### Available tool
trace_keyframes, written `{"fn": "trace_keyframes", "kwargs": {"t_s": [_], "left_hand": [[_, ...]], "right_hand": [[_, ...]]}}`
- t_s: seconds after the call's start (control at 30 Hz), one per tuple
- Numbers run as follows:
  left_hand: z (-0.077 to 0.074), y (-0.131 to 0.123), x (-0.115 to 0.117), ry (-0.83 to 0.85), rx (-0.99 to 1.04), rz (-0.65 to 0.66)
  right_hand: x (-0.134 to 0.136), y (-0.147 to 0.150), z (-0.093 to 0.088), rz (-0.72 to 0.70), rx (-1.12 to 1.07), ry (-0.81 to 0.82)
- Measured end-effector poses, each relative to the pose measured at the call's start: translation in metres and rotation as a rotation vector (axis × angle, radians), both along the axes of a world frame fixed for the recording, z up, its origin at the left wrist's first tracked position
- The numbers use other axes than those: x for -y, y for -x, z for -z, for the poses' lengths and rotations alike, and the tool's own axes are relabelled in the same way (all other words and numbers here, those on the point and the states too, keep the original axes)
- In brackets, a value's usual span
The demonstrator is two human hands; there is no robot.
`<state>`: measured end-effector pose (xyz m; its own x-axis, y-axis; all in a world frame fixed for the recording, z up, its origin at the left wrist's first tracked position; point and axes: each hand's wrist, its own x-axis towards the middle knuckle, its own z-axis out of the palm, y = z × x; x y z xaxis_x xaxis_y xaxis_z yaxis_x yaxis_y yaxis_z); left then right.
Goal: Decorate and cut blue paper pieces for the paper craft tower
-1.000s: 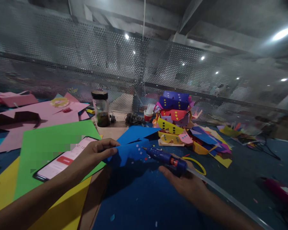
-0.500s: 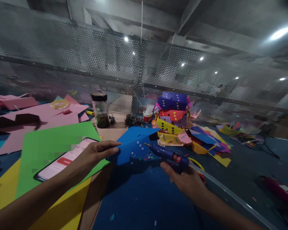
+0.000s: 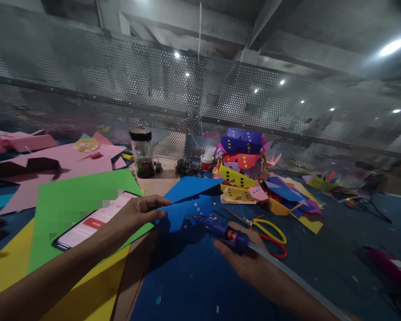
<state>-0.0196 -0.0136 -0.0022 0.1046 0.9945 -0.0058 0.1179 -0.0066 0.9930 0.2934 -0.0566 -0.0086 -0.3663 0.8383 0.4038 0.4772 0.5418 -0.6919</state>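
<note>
My left hand (image 3: 145,214) pinches the left edge of a blue paper piece (image 3: 182,211), which is raised a little over the dark blue surface. In my right hand (image 3: 245,258) is a dark blue glue gun (image 3: 220,232), its tip pointing left, close to the paper's lower edge. From the gun's back a long clear glue stick (image 3: 287,272) runs down to the right. Small square paper bits lie on or around the blue paper. Scissors (image 3: 270,232) with yellow and red handles rest just beyond my right hand. Beneath my left forearm a phone (image 3: 93,223) lies on green paper (image 3: 67,191).
A stack of decorated paper bands (image 3: 240,165) stands behind, with loose coloured sheets (image 3: 287,191) beside it. A lidded jar (image 3: 142,154) and a paper cup (image 3: 206,161) stand at the back. Pink paper (image 3: 76,160) lies left; a magenta tool (image 3: 387,265) lies right.
My right hand has moved the glue gun left and slightly down, so the scissors show more fully. My left hand still holds the blue paper, whose raised edge has shifted slightly.
</note>
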Motion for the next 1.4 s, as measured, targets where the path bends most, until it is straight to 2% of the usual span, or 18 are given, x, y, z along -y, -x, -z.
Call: {"fn": "trace_keyframes", "kwargs": {"t_s": [0.17,0.3,0.5,0.7,0.87,1.2,1.4], "left_hand": [[-0.001,0.001,0.001,-0.037,-0.012,0.035],[-0.002,0.001,0.004,-0.033,0.010,0.059],[-0.006,-0.001,0.005,-0.053,-0.046,-0.016],[-0.012,-0.007,0.008,-0.015,-0.039,-0.030],[-0.011,-0.007,0.008,-0.059,-0.078,-0.040],[-0.012,-0.008,0.007,-0.043,-0.025,-0.015],[-0.011,-0.009,0.007,-0.079,-0.045,0.009]], "right_hand": [[0.002,0.002,0.000,-0.043,0.040,0.087],[0.004,0.004,-0.006,-0.066,0.074,0.070],[0.006,0.006,-0.009,-0.071,0.075,0.075],[0.005,0.011,-0.013,-0.097,0.105,0.094],[0.001,0.019,-0.018,-0.102,0.098,0.086],[-0.006,0.030,-0.008,-0.051,0.048,0.075],[-0.004,0.029,-0.011,-0.051,0.080,0.081]]}}
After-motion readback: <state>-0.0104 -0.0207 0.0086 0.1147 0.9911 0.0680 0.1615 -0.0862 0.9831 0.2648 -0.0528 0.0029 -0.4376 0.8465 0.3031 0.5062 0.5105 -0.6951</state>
